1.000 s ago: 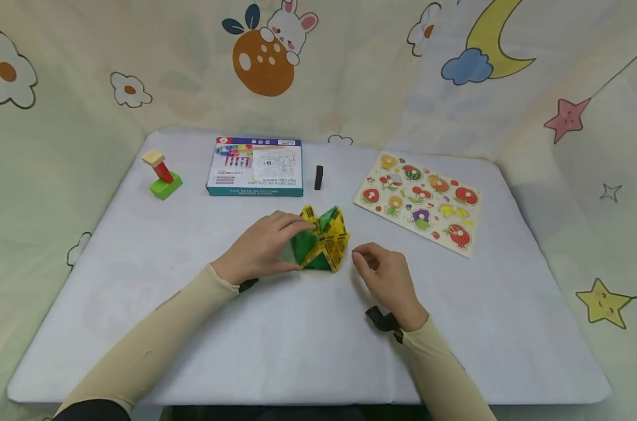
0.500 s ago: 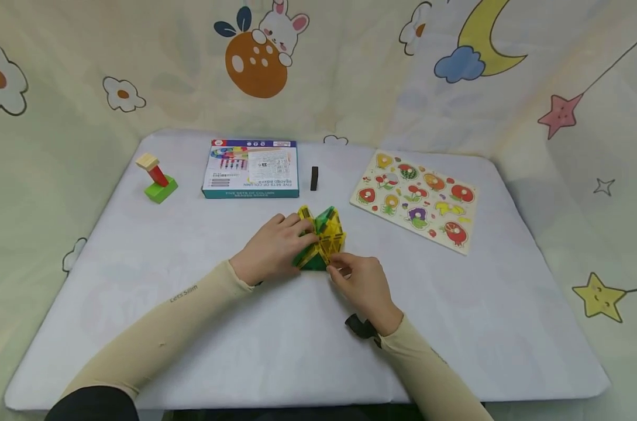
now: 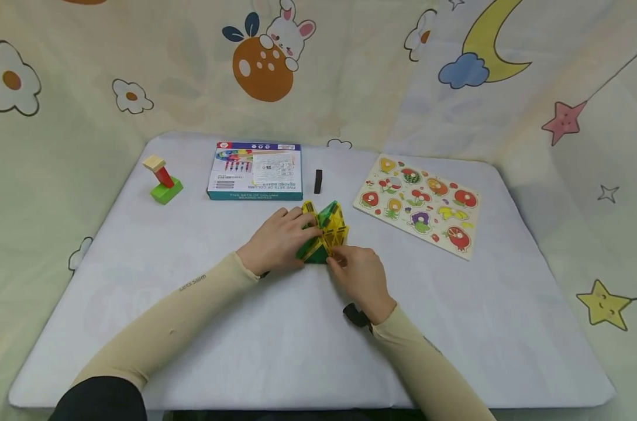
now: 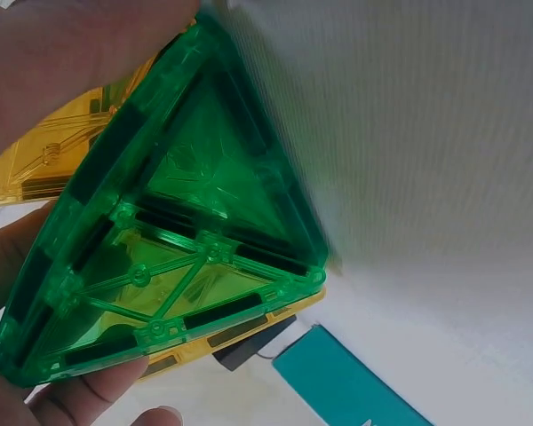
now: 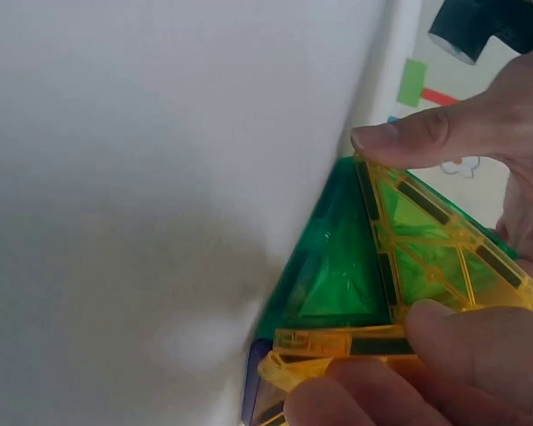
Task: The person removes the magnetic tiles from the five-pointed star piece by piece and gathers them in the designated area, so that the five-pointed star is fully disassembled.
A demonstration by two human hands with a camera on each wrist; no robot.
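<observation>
1. Change: right hand point(image 3: 361, 275) was apart from the magnetic-tile structure point(image 3: 331, 237) a second ago; now its thumb and fingers pinch a yellow tile point(image 5: 315, 342). So the structure is steadied from both sides.
2. Left hand point(image 3: 281, 240) clamps the opposite side, thumb and fingers around a green triangular tile point(image 4: 209, 160).
3. Structure sits between the two grips, over white cloth point(image 3: 297, 339).
4. Tiles: glossy translucent plastic, molded ribs, dark strips along edges. Cloth: matte, finely woven.

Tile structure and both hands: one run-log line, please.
left hand: grips green-and-yellow tile structure | right hand: pinches its yellow edge | surface: white table | farther back: box, fruit board
</observation>
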